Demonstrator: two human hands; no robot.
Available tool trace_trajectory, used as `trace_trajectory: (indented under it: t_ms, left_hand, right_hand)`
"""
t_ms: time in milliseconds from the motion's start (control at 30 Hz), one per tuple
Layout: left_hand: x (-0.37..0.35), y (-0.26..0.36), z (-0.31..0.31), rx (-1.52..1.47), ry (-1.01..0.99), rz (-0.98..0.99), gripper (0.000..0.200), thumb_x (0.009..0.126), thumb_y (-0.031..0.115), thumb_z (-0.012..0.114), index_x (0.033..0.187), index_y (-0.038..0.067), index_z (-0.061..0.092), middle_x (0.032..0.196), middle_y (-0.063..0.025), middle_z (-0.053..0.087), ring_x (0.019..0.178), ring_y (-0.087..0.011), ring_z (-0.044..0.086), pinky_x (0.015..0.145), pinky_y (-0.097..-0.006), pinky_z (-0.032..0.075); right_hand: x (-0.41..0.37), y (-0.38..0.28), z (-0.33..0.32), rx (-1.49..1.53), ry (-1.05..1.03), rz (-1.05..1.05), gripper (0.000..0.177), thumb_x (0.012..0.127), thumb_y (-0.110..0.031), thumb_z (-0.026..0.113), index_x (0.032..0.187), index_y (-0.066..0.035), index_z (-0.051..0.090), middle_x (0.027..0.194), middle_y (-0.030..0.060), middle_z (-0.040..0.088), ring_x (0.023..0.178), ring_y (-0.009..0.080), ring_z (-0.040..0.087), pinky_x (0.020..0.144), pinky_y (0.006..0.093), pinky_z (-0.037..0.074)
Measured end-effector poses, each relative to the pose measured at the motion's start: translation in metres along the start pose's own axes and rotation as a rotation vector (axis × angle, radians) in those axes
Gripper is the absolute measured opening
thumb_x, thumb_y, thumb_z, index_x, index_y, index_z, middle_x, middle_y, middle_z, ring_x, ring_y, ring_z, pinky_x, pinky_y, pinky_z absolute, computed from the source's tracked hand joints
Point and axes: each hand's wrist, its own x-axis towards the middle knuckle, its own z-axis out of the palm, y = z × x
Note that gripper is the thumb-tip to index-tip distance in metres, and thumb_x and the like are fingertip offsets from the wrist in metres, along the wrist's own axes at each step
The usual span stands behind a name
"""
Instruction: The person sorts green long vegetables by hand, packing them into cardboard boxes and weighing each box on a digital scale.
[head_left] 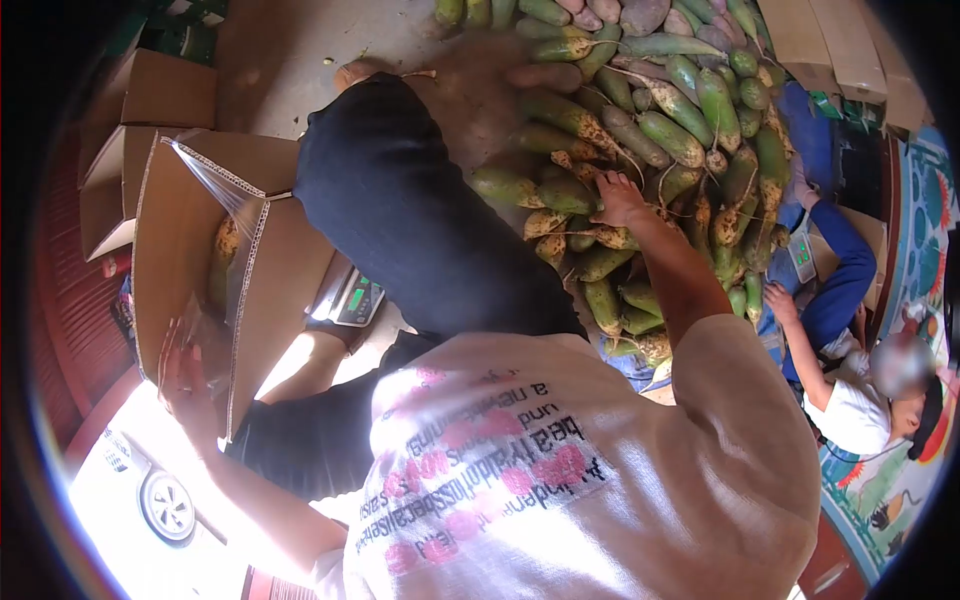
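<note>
My right hand [620,198] reaches into a pile of green radishes [672,138], its fingers stretched apart over the radishes and touching them. No radish is clearly wrapped in it. My left hand [184,378] is at the near side of an open cardboard box [277,290], fingers extended and blurred by glare against the clear plastic bag [225,190] that lines it. Inside the box, a soil-stained radish [222,262] shows through the opening. A scale with a green lit display [357,300] stands beside the box, partly hidden by my leg.
Other cardboard boxes [168,90] stand at the upper left, more [845,45] at the upper right. Another person [850,400] sits right of the pile, hands near a second scale [801,252]. My bent leg [420,200] lies between box and pile. Reddish roots [640,15] lie at the back.
</note>
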Motion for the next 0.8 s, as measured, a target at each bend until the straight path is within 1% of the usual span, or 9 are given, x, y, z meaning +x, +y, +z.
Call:
trace_trajectory:
  t_ms: [100,167,233,300,367,533,633,667,800]
  left_hand:
    - [0.011,0.010,-0.009,0.172,0.074,0.340,0.032,0.093,0.011,0.051,0.124,0.010,0.056,0.128,-0.0113,0.054,0.125,-0.0248,0.047,0.097,-0.0373,0.043]
    - [0.022,0.026,-0.003,-0.548,0.100,0.289,0.035,0.093,0.012,0.050,0.128,0.009,0.053,0.131,-0.0119,0.052,0.129,-0.0236,0.042,0.099,-0.0381,0.042]
    - [0.042,0.080,-0.004,-0.523,0.171,0.555,0.036,0.094,0.012,0.049,0.129,0.007,0.051,0.129,-0.0126,0.054,0.125,-0.0227,0.046,0.099,-0.0371,0.043]
    - [0.047,0.146,-0.006,-0.229,0.257,0.285,0.034,0.094,0.011,0.049,0.127,0.004,0.053,0.123,-0.0112,0.058,0.116,-0.0214,0.054,0.097,-0.0343,0.044]
    - [0.053,0.210,0.016,-0.484,0.247,0.381,0.031,0.093,0.010,0.051,0.123,0.004,0.057,0.115,-0.0101,0.063,0.106,-0.0191,0.060,0.095,-0.0307,0.044]
    - [0.088,0.284,0.134,-0.726,-0.295,0.527,0.039,0.092,0.023,0.058,0.122,-0.002,0.055,0.106,-0.0132,0.064,0.100,-0.0184,0.059,0.091,-0.0298,0.044]
    - [0.079,0.349,0.173,-0.414,-0.684,0.385,0.059,0.096,0.052,0.033,0.132,0.007,0.044,0.101,-0.0207,0.063,0.094,-0.0275,0.062,0.090,-0.0357,0.046]
    - [0.075,0.354,0.189,-0.325,-0.580,0.552,0.061,0.095,0.055,0.030,0.129,0.007,0.045,0.098,-0.0203,0.065,0.093,-0.0336,0.063,0.091,-0.0412,0.046]
    - [0.084,0.362,0.225,-0.067,-0.613,0.624,0.053,0.096,0.048,0.031,0.123,0.006,0.051,0.113,-0.0188,0.060,0.102,-0.0385,0.058,0.093,-0.0427,0.044]
  right_hand:
    - [0.008,0.001,0.013,-0.036,0.029,-0.067,0.096,0.070,-0.038,0.078,0.142,-0.005,0.024,0.145,0.0168,0.029,0.135,0.0312,0.027,0.109,0.0429,0.028]
    - [0.015,0.012,0.026,-0.007,0.082,-0.140,0.095,0.070,-0.036,0.078,0.141,-0.002,0.026,0.144,0.0187,0.030,0.134,0.0322,0.029,0.108,0.0410,0.029]
    - [0.022,0.023,0.036,0.064,0.148,-0.228,0.092,0.069,-0.033,0.079,0.138,0.001,0.029,0.142,0.0207,0.033,0.131,0.0338,0.033,0.106,0.0386,0.031]
    - [0.010,0.028,0.021,0.328,0.031,-0.195,0.090,0.070,-0.032,0.078,0.137,0.003,0.030,0.138,0.0193,0.040,0.128,0.0298,0.038,0.105,0.0343,0.032]
    - [-0.015,0.031,-0.009,0.645,-0.055,-0.211,0.086,0.072,-0.029,0.077,0.137,0.003,0.031,0.134,0.0170,0.045,0.125,0.0251,0.042,0.104,0.0316,0.034]
    - [-0.082,0.045,-0.060,1.372,-0.168,-0.539,0.076,0.078,-0.016,0.071,0.138,0.003,0.030,0.129,0.0106,0.049,0.117,0.0151,0.047,0.100,0.0300,0.037]
    - [-0.118,0.043,-0.096,1.493,-0.311,-0.697,0.080,0.077,-0.024,0.071,0.139,0.003,0.028,0.128,0.0138,0.049,0.117,0.0205,0.049,0.101,0.0349,0.038]
    - [-0.128,0.038,-0.110,1.548,-0.411,-0.747,0.083,0.077,-0.029,0.071,0.140,0.002,0.027,0.129,0.0132,0.048,0.120,0.0213,0.047,0.102,0.0356,0.036]
    - [-0.131,0.037,-0.121,1.606,-0.556,-0.624,0.082,0.078,-0.028,0.071,0.139,0.003,0.027,0.126,0.0135,0.050,0.114,0.0211,0.051,0.099,0.0351,0.041]
